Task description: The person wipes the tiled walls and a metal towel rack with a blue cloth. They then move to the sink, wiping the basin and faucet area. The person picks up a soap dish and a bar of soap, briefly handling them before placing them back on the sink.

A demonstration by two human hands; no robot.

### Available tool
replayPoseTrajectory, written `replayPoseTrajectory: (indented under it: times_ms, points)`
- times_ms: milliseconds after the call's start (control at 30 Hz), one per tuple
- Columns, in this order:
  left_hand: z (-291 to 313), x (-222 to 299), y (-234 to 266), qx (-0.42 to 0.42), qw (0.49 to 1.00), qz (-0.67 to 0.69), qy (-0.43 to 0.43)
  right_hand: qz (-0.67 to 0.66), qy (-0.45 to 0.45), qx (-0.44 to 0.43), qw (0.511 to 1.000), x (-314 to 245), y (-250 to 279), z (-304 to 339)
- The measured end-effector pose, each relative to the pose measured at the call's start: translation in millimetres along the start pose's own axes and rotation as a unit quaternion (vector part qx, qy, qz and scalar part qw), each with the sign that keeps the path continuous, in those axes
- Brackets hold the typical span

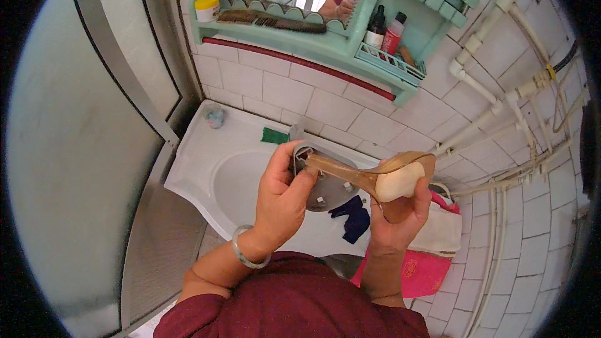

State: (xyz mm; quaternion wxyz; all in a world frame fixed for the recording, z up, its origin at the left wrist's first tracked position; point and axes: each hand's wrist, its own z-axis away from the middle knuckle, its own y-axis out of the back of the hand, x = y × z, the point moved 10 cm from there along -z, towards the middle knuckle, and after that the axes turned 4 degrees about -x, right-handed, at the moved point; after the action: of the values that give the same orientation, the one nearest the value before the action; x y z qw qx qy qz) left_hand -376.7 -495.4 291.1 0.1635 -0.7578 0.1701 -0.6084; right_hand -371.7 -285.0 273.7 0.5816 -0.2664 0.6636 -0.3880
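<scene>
Over the sink, my left hand [280, 197] is closed around the edge of a grey oval dish-like piece [333, 194] with small white pegs on it. My left thumb and fingertips are at the narrow end of a translucent brown soap dish [427, 161], which meets the grey piece's rim; whether the two are joined I cannot tell. My right hand [398, 224] grips the wide end of the brown dish from below. Held there too is a cream bar of soap [398, 183], with my right fingers against its side. A bracelet [241, 247] circles my left wrist.
A white sink [194, 150] lies below, with a dark blue cloth [355, 225], a green pad [274, 136] and a clear cup [213, 116] on it. Above hangs a green mirror shelf [282, 36] with bottles. Pipes [476, 84] run at right, near a pink towel [422, 272].
</scene>
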Motion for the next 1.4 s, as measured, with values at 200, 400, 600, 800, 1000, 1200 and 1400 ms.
replayPoseTrajectory:
  times_ms: [200, 400, 600, 800, 1000, 1200, 1400]
  points:
    - [0.0, -4.4, -2.0, -0.016, 1.000, -0.018, 0.007, 0.041, 0.066, -0.027, 0.997, -15.8, -3.2, 5.8]
    - [2.1, -12.5, 1.5, -0.040, 0.994, -0.072, 0.072, 0.046, 0.123, -0.102, 0.986, -31.7, -12.9, 7.9]
    - [4.5, -10.9, -6.7, -0.074, 0.990, -0.060, 0.106, 0.080, 0.127, -0.066, 0.986, -35.6, 6.0, 6.1]
    - [4.7, -39.6, -10.8, -0.073, 0.979, 0.086, 0.169, 0.065, 0.073, 0.008, 0.995, -31.0, 21.8, -0.2]
    - [2.5, -65.7, -8.6, -0.049, 0.965, 0.160, 0.201, 0.061, 0.094, 0.057, 0.992, -50.5, 37.2, 0.6]
    - [1.0, -66.2, -17.1, -0.017, 0.959, 0.207, 0.192, 0.062, 0.115, 0.066, 0.989, -63.9, 49.6, 9.7]
    - [-5.3, -65.0, -10.3, -0.041, 0.991, 0.105, 0.073, 0.063, 0.123, 0.087, 0.987, -75.4, 67.9, 9.8]
